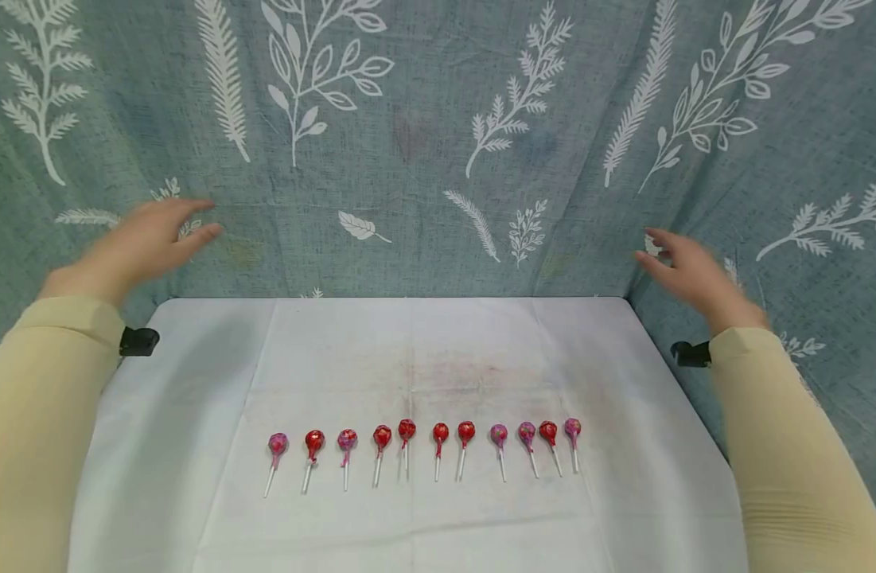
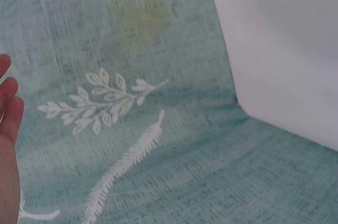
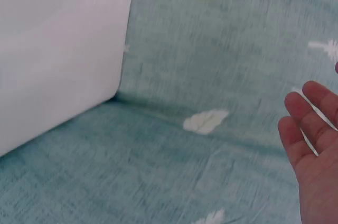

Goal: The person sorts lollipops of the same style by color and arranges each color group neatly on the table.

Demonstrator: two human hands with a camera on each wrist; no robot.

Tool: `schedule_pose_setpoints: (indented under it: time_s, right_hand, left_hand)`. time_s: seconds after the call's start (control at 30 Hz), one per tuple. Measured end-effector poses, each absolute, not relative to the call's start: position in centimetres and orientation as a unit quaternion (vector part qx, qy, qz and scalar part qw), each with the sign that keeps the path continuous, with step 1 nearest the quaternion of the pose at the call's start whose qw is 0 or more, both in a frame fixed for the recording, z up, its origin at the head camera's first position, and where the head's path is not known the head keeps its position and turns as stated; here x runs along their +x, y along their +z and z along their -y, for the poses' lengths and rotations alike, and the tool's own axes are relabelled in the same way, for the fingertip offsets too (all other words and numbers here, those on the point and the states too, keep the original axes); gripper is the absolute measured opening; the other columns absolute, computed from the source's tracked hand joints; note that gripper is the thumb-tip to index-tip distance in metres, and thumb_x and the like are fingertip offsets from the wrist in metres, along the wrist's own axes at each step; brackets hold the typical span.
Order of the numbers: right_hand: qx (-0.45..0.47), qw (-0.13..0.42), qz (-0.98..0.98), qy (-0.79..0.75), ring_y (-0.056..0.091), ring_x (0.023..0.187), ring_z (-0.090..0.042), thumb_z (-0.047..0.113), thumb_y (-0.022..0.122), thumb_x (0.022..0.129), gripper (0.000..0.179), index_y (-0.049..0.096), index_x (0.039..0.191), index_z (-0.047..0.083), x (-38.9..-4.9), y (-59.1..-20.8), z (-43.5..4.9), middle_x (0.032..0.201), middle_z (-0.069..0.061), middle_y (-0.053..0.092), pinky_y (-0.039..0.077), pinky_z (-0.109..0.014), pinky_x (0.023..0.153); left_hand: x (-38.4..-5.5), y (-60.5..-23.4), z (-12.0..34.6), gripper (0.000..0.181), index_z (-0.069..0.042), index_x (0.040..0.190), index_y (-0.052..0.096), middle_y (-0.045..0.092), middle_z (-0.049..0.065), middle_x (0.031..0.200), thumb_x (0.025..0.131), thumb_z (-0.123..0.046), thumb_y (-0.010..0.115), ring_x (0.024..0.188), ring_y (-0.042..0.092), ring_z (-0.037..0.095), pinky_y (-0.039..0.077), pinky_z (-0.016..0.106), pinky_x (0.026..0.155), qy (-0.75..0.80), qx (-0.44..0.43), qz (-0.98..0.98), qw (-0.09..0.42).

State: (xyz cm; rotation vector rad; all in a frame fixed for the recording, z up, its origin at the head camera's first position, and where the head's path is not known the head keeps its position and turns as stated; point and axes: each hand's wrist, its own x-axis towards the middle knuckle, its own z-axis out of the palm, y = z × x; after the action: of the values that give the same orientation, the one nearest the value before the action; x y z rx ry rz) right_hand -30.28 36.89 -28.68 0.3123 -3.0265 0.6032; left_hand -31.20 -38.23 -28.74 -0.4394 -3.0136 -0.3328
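A row of several wrapped lollipops lies across the white table, sticks pointing toward me. Some wrappers are red, like the lollipop (image 1: 383, 435) left of the middle; others are pink-purple, like the lollipop (image 1: 278, 444) at the left end and the lollipop (image 1: 573, 427) at the right end. My left hand (image 1: 140, 243) is raised over the table's far left corner, fingers extended and holding nothing. Over the far right corner, my right hand (image 1: 695, 274) is held up with relaxed fingers and nothing in it. Both hands are well away from the lollipops.
The white cloth-covered table (image 1: 409, 533) has faint reddish stains behind the row. Behind it and along its sides hangs a blue-green curtain (image 1: 423, 143) with white leaf prints. Dark wrist straps show at both sleeve cuffs.
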Motion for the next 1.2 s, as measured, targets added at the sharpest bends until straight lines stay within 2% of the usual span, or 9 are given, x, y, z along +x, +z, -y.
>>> schedule_pose_setpoints:
  time_s: [0.1, 0.37, 0.7, 1.03, 1.2]
  right_hand:
    - [0.114, 0.03, 0.972, 0.201, 0.035, 0.132, -0.051, 0.052, 0.043, 0.103, 0.075, 0.02, 0.158, 0.007, -30.3, -29.0, -36.1, 0.151, -0.031, 0.031, 0.031, -0.068, 0.1]
    - [0.126, 0.025, 0.967, 0.221, 0.036, 0.135, -0.047, 0.056, 0.044, 0.1, 0.075, 0.022, 0.158, 0.013, -30.2, -29.5, -34.0, 0.153, -0.026, 0.032, 0.033, -0.065, 0.101]
    - [0.172, 0.03, 0.956, 0.238, 0.038, 0.134, -0.043, 0.049, 0.046, 0.102, 0.069, 0.026, 0.157, 0.012, -30.1, -30.1, -31.7, 0.152, -0.022, 0.034, 0.032, -0.059, 0.105]
    - [0.204, 0.041, 0.943, 0.261, 0.039, 0.135, -0.037, 0.048, 0.05, 0.102, 0.066, 0.03, 0.156, 0.017, -29.1, -31.4, -28.9, 0.153, -0.016, 0.036, 0.032, -0.056, 0.107]
    - [0.226, 0.041, 0.933, 0.277, 0.042, 0.133, -0.033, 0.047, 0.051, 0.101, 0.065, 0.033, 0.155, 0.016, -28.7, -32.1, -27.1, 0.151, -0.012, 0.04, 0.034, -0.054, 0.107]
  left_hand:
    - [-30.8, -28.8, 37.8, 0.069, 0.001, 0.154, 0.026, 0.029, 0.036, 0.149, 0.106, -0.047, 0.036, 0.135, 0.022, 0.058, 0.012, 0.072, 0.105, -0.121, -0.154, 0.98, 0.043]
    - [-29.7, -29.4, 37.4, 0.063, -0.001, 0.153, 0.032, 0.033, 0.032, 0.149, 0.107, -0.043, 0.039, 0.136, 0.024, 0.055, 0.015, 0.071, 0.105, -0.153, -0.168, 0.972, 0.059]
    - [-28.6, -30.2, 37.1, 0.058, -0.001, 0.151, 0.037, 0.039, 0.031, 0.145, 0.107, -0.039, 0.042, 0.122, 0.039, 0.053, 0.029, 0.068, 0.093, -0.162, -0.18, 0.967, 0.082]
    - [-26.8, -31.2, 35.9, 0.056, -0.007, 0.152, 0.037, 0.037, 0.027, 0.15, 0.106, -0.038, 0.046, 0.126, 0.037, 0.054, 0.033, 0.068, 0.092, -0.229, -0.178, 0.953, 0.083]
    - [-25.9, -32.0, 35.5, 0.055, -0.01, 0.153, 0.038, 0.037, 0.025, 0.149, 0.105, -0.035, 0.048, 0.128, 0.037, 0.054, 0.03, 0.07, 0.095, -0.258, -0.171, 0.947, 0.082]
